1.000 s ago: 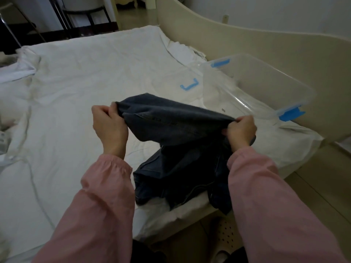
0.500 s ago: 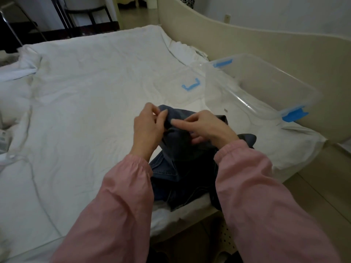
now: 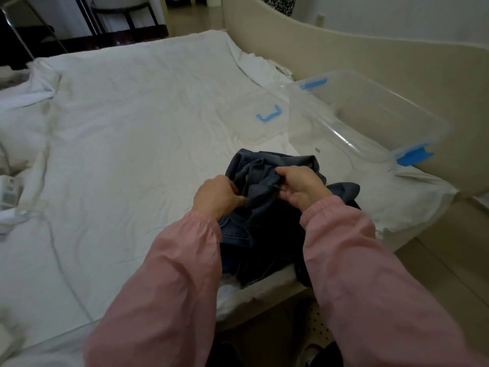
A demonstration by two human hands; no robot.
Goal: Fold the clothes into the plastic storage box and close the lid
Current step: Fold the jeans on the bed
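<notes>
1. White, creased sheet (image 3: 132, 128) covers the bed, soft and loose enough to drag along with anything slid over it. A padded cream bed frame (image 3: 370, 56) curves round from twelve to three o'clock.
2. Dark blue jeans (image 3: 264, 234) lie bunched at the bed's near edge, about five o'clock in the view. They are thick, stiff denim with stitched seams, and part hangs over the edge.
3. The left hand (image 3: 217, 197) has its fingers curled into a ridge of the denim. The right hand (image 3: 301, 185), close beside it, pinches the same bunched fold between thumb and fingers.
4. The storage box (image 3: 383, 102) is clear, hard plastic with rounded corners and a blue latch (image 3: 412, 156). It sits open and looks empty at two o'clock from the hands, against the frame.
5. Its lid (image 3: 254, 128) lies flat on the sheet at twelve o'clock from the jeans, nearly invisible but for a blue handle (image 3: 268, 116).
6. The step in hand looks like gathering the garment for a fold, so the task is early. To do it well:
   - Spread the hands apart to find the waistband or leg edges.
   - Lay one leg on the other and flatten the heavy seams.
   - Fold down to the box's width. Denim springs open, so press each crease.
</notes>
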